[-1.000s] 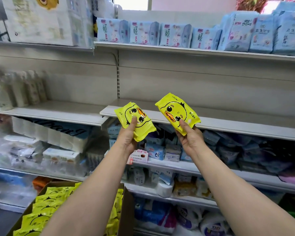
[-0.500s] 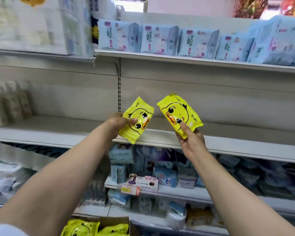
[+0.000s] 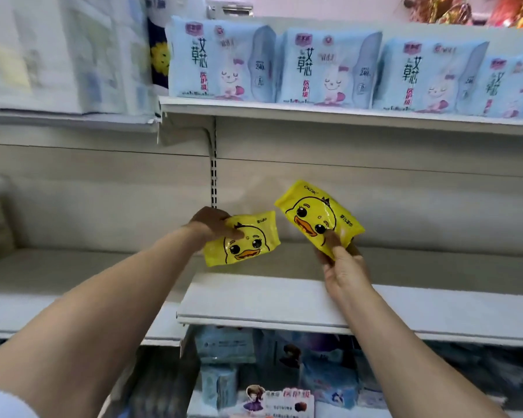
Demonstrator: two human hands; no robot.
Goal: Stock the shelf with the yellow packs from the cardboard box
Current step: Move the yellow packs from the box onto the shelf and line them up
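Two yellow packs with a duck face are held up over the white middle shelf (image 3: 284, 303). My left hand (image 3: 212, 226) grips the left yellow pack (image 3: 245, 241) by its left end, thumb on its front; the pack lies nearly level above the back of the shelf. My right hand (image 3: 341, 267) pinches the lower corner of the right yellow pack (image 3: 317, 218), which is tilted and sits higher, in front of the back panel. The cardboard box is out of view.
Light blue packs (image 3: 323, 67) line the upper shelf (image 3: 344, 116). Big white wrapped bundles (image 3: 58, 52) stand at upper left. A slotted upright (image 3: 213, 176) divides the back panel. Blue and white goods (image 3: 224, 357) fill the shelves below.
Both hands have moved further in over the middle shelf. The left pack has turned from tilted to nearly level. The view has risen, and the box has left the frame.
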